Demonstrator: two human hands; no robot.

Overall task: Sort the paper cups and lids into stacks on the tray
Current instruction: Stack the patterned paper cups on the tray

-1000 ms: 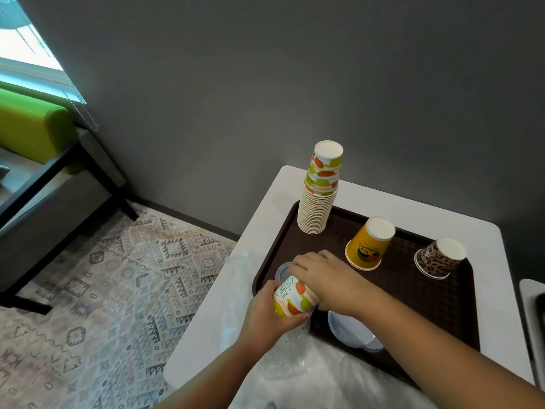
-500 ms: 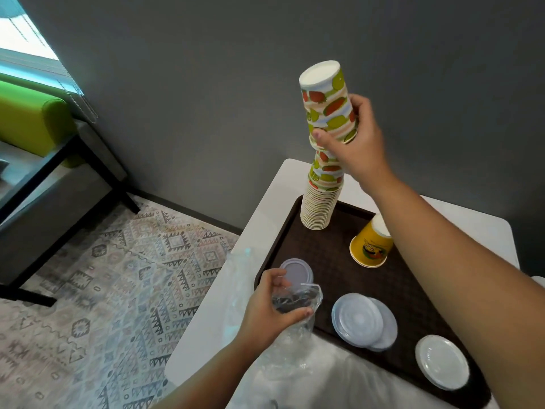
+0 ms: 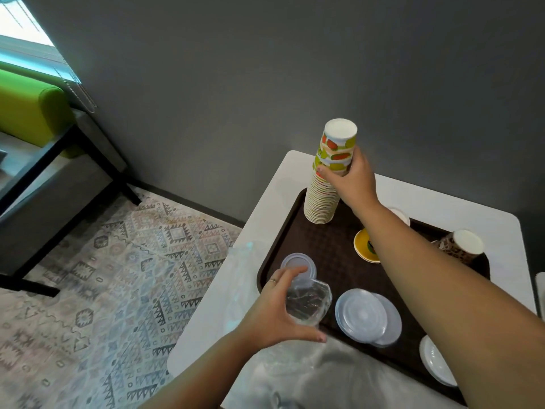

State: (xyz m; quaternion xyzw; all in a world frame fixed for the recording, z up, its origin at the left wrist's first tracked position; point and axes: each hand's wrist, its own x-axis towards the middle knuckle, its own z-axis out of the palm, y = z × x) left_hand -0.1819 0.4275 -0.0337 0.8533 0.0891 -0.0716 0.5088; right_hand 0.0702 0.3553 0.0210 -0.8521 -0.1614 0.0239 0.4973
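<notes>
Up top, the right hand (image 3: 352, 184) curls its fingers around the fruit-printed paper cup (image 3: 336, 146) capping the tall cup stack (image 3: 321, 202); the left hand (image 3: 277, 311) grips a clear plastic bag (image 3: 308, 302) beside the dark brown tray (image 3: 327, 249).

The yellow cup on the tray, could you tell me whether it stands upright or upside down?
Upside down. The yellow cup rests on its wide rim on the tray, with its narrow white base pointing up behind the forearm.

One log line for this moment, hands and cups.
right hand: grips top cup on cup stack | left hand: holds plastic bag | tray: loose lids
</notes>
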